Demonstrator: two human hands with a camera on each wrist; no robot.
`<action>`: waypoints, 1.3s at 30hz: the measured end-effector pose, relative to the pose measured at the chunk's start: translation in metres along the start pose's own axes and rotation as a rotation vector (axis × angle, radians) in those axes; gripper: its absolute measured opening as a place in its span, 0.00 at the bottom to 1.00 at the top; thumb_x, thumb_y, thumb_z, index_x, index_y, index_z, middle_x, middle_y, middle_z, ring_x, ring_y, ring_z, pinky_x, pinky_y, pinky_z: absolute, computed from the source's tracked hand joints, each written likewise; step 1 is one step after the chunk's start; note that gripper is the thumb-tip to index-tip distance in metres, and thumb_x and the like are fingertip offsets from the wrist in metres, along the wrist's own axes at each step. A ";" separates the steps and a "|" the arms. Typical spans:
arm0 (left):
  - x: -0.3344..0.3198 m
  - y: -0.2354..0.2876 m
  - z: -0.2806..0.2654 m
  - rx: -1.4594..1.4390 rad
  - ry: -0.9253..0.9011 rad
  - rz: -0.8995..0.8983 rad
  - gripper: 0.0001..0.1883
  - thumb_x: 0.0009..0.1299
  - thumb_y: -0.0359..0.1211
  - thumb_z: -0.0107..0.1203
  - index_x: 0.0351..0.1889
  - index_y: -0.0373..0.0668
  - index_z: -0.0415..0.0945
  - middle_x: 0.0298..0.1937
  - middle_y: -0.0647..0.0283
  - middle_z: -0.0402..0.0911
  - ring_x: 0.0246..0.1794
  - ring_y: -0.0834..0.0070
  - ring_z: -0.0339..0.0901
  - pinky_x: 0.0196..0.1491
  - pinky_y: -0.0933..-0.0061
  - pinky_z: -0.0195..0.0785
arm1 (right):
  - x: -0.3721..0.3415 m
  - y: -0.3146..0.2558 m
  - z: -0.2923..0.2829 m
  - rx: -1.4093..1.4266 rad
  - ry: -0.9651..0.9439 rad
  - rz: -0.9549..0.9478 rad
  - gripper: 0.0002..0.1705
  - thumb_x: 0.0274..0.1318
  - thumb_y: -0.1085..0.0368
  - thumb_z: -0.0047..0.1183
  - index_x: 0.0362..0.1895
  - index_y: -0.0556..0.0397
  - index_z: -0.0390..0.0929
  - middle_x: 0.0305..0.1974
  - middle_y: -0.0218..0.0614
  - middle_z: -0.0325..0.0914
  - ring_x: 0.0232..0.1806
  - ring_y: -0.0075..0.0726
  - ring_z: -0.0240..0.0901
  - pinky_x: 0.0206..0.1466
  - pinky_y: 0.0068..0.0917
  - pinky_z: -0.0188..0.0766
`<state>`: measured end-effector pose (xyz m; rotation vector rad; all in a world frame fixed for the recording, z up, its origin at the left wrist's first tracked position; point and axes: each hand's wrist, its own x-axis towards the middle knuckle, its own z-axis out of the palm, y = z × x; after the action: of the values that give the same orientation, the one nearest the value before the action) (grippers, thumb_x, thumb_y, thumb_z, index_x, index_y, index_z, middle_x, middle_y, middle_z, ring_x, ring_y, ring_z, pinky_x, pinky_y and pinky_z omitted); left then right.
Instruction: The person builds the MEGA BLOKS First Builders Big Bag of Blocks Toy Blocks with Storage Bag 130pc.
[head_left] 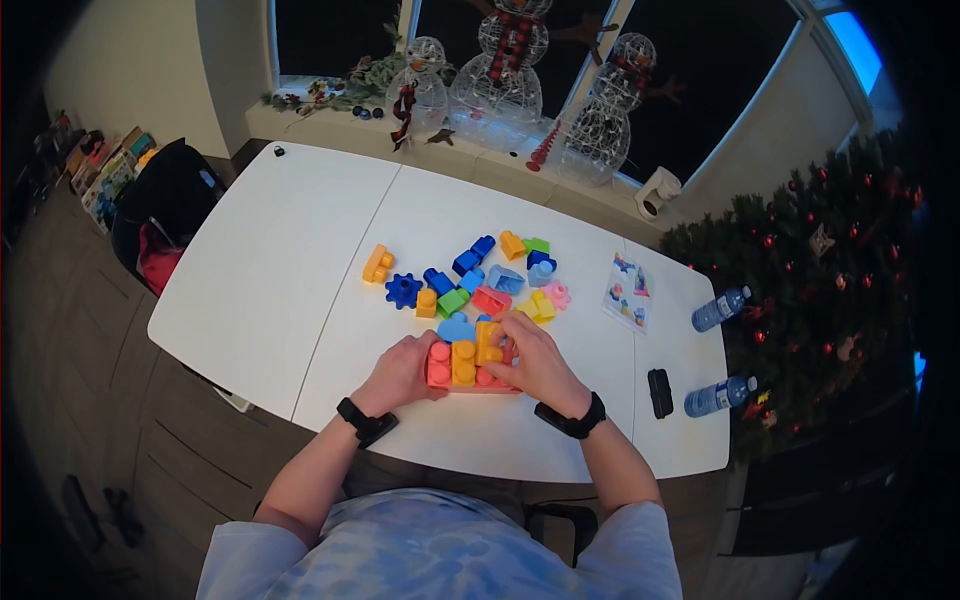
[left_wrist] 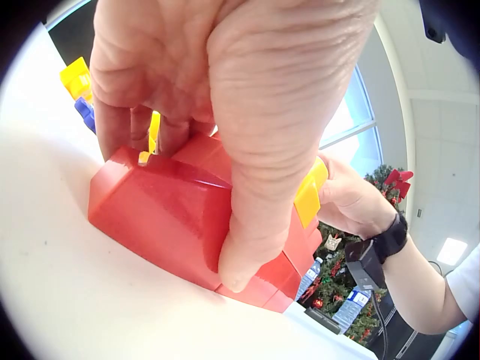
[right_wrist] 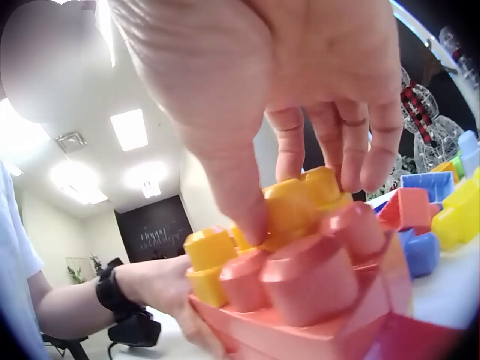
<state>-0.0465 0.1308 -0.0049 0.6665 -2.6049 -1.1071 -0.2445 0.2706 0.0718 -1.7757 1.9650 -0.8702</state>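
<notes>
A red-pink block base [head_left: 478, 390] with studs lies at the table's near edge. My left hand [head_left: 398, 374] grips its left end; in the left wrist view the thumb of that hand [left_wrist: 262, 135] presses the red side [left_wrist: 161, 217]. One orange brick [head_left: 463, 363] sits on the studs near the middle. Beside it, my right hand [head_left: 543, 368] pinches a second orange brick [head_left: 487, 342] between thumb and fingers. The right wrist view has this brick [right_wrist: 289, 206] low over the base [right_wrist: 307, 326], behind bare pink studs; whether it is fully seated I cannot tell.
Beyond the hands lie loose bricks, among them a blue gear [head_left: 404, 291], an orange brick [head_left: 378, 263] and a yellow one [head_left: 537, 307]. To the right are a picture sheet [head_left: 628, 291], a black case [head_left: 660, 393] and two water bottles [head_left: 721, 309], [head_left: 720, 396].
</notes>
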 end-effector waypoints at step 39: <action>0.001 -0.007 0.007 0.017 0.008 0.045 0.38 0.49 0.37 0.78 0.56 0.45 0.68 0.47 0.53 0.82 0.51 0.52 0.78 0.55 0.56 0.74 | -0.007 0.016 0.025 -0.010 -0.030 -0.089 0.43 0.47 0.52 0.75 0.65 0.49 0.69 0.58 0.51 0.77 0.59 0.58 0.75 0.61 0.45 0.75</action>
<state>-0.0477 0.1300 -0.0150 0.6115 -2.6122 -1.0678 -0.2401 0.2730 0.0418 -1.8837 1.8876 -0.8581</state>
